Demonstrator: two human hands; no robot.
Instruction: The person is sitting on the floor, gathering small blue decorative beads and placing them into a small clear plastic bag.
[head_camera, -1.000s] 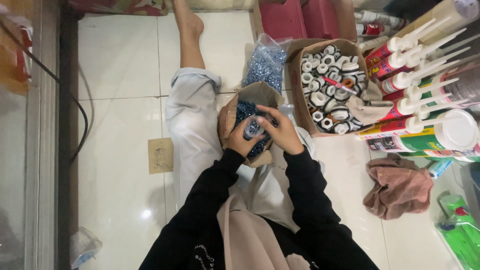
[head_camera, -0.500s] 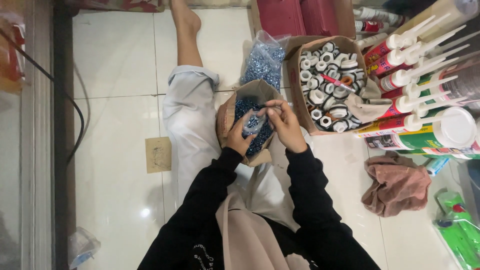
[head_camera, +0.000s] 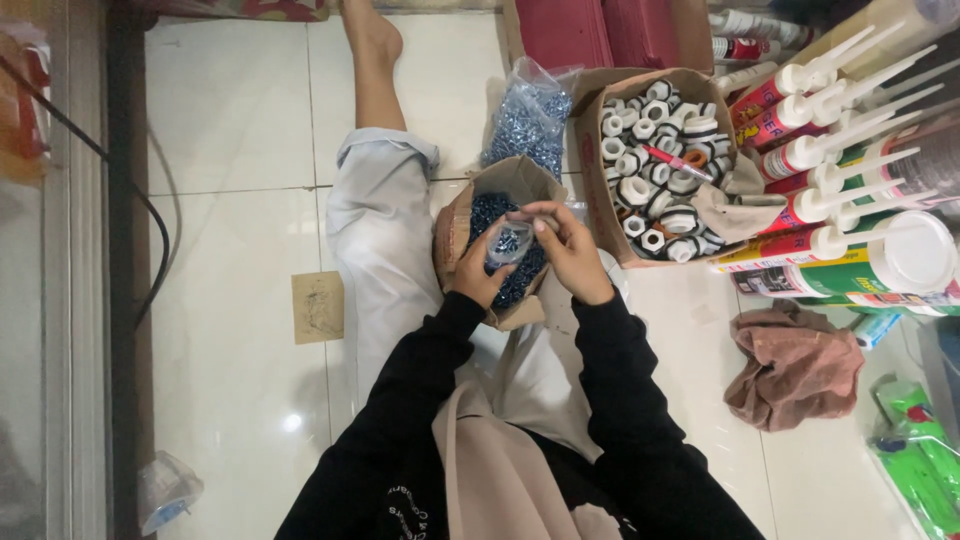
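Here small clear bag (head_camera: 508, 243) between both hands (head_camera: 478, 272) (head_camera: 572, 250) — over screw box (head_camera: 462, 215).

We have a single view, from a camera worn on the head, looking almost straight down over the chest and black sleeves (head_camera: 420, 400) to the tiled floor (head_camera: 240, 250). It sits close above the lap, with the cardboard box (head_camera: 590, 180) near the top.
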